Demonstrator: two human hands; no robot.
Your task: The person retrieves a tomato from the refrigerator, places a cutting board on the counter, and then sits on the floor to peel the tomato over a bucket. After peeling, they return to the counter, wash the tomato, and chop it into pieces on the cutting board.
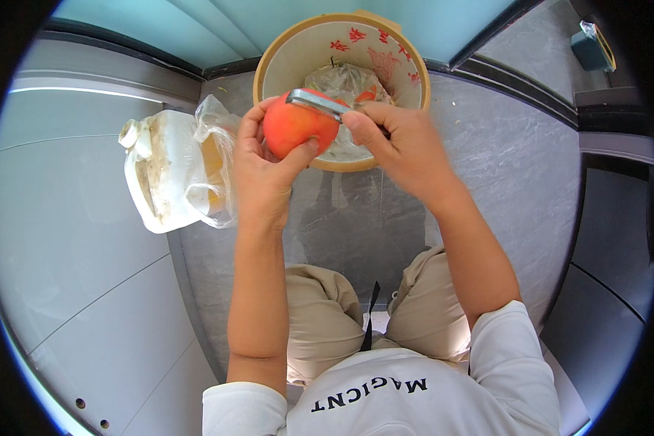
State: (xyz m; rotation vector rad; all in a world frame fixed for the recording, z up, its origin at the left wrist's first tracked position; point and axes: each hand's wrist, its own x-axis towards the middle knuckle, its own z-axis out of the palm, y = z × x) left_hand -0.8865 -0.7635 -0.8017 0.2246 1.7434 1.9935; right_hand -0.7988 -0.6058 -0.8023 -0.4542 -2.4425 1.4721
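Observation:
A round, orange-red tomato [300, 128] rests in my left hand [264, 158], with the fingers behind it and the thumb pressed on its near side. My right hand [406, 144] grips a metal peeler [317, 103], whose head lies across the top of the tomato. Most of the peeler's handle is hidden inside the right hand. Both hands are above the near part of a round bin [260, 60] with a tan rim. Inside the bin are a clear plastic bag [340, 76] and some red-orange scraps [366, 94].
Left of the bin, a white plastic jug [166, 169] stands on the grey tiled floor [485, 163] beside a clear plastic bag [218, 125] holding something yellow. Grey cabinet fronts [87, 218] line the left side. Frosted glass panels [158, 27] rise behind the bin. A dark green container [591, 49] is at the far right.

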